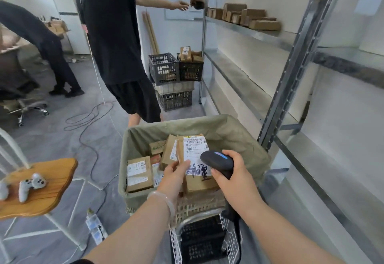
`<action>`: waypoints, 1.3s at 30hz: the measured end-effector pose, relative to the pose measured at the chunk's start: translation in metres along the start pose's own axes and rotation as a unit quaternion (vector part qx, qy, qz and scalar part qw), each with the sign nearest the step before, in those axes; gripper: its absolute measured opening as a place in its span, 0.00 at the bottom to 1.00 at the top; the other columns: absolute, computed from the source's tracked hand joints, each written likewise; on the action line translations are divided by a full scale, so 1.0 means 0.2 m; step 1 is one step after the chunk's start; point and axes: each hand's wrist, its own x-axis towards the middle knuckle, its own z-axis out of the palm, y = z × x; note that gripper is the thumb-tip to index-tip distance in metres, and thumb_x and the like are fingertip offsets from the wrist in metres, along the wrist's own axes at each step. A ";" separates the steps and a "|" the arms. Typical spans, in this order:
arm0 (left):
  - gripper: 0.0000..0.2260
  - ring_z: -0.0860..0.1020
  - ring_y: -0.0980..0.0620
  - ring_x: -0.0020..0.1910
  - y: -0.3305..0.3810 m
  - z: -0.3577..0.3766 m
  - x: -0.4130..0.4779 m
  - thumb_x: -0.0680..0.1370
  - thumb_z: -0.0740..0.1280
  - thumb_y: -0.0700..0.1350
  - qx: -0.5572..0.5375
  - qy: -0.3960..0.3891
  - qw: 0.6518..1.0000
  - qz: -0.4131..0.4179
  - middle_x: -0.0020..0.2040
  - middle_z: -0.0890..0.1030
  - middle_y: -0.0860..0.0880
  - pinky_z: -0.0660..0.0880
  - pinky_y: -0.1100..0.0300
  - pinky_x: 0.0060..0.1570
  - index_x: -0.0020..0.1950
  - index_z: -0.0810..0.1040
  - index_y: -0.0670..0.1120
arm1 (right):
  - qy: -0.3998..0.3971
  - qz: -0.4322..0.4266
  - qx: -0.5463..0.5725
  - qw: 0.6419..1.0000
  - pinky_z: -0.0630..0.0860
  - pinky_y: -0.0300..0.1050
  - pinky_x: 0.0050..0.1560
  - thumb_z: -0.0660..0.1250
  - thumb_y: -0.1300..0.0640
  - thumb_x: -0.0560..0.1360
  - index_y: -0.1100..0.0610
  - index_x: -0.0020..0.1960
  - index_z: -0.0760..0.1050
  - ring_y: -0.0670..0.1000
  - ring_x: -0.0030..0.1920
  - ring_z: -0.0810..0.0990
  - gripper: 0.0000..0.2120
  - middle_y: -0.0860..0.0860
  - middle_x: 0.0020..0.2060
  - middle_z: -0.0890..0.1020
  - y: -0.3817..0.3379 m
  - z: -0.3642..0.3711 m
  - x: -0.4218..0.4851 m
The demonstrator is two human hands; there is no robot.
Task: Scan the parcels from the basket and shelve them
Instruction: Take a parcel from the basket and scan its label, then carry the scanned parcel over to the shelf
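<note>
Left hand pinches a brown cardboard parcel with a white label above the olive cloth-lined basket at six o'clock; right hand grips the black handheld scanner over it. Looks like the scanning stage: more brown boxes wait inside, and only a few shelved cartons sit on the grey metal shelf at one o'clock.

A brown cardboard parcel with a white printed label and dark handwriting on its face is held tilted above the basket, pinched at its left edge by the left hand. The dark scanner, a blue light on top, sits in the right hand, just over the label. The cloth-lined basket holds more labelled boxes. The metal shelf on the right carries a row of small cartons.
</note>
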 end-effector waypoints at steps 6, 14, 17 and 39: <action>0.42 0.81 0.45 0.60 0.11 0.10 0.26 0.58 0.75 0.61 0.001 0.046 0.999 0.010 0.60 0.83 0.50 0.73 0.40 0.66 0.72 0.71 0.58 | -0.073 -0.013 0.007 0.997 0.71 0.25 0.38 0.73 0.49 0.75 0.34 0.62 0.64 0.29 0.46 0.76 0.24 0.33 0.48 0.78 0.07 0.04 0.48; 0.39 0.80 0.45 0.60 0.23 -0.03 0.50 0.60 0.72 0.61 -0.014 0.155 0.988 0.008 0.60 0.83 0.51 0.75 0.41 0.63 0.72 0.71 0.59 | -0.153 -0.027 0.007 0.988 0.78 0.44 0.51 0.72 0.47 0.74 0.29 0.58 0.62 0.43 0.50 0.80 0.23 0.38 0.52 0.79 0.02 0.31 0.85; 0.33 0.82 0.45 0.58 0.32 -0.14 0.60 0.68 0.73 0.55 -0.039 0.174 0.984 0.021 0.60 0.83 0.49 0.80 0.47 0.54 0.74 0.70 0.56 | -0.161 -0.050 0.005 0.986 0.77 0.48 0.58 0.72 0.48 0.74 0.36 0.64 0.64 0.47 0.55 0.79 0.25 0.45 0.58 0.79 -0.05 0.43 0.95; 0.33 0.60 0.53 0.78 0.48 0.13 0.60 0.77 0.68 0.58 0.523 -0.101 0.781 0.326 0.79 0.63 0.53 0.59 0.53 0.76 0.80 0.59 0.56 | 0.149 0.012 0.013 0.989 0.73 0.28 0.50 0.73 0.53 0.75 0.30 0.62 0.64 0.35 0.55 0.77 0.27 0.30 0.55 0.76 -0.10 0.19 0.50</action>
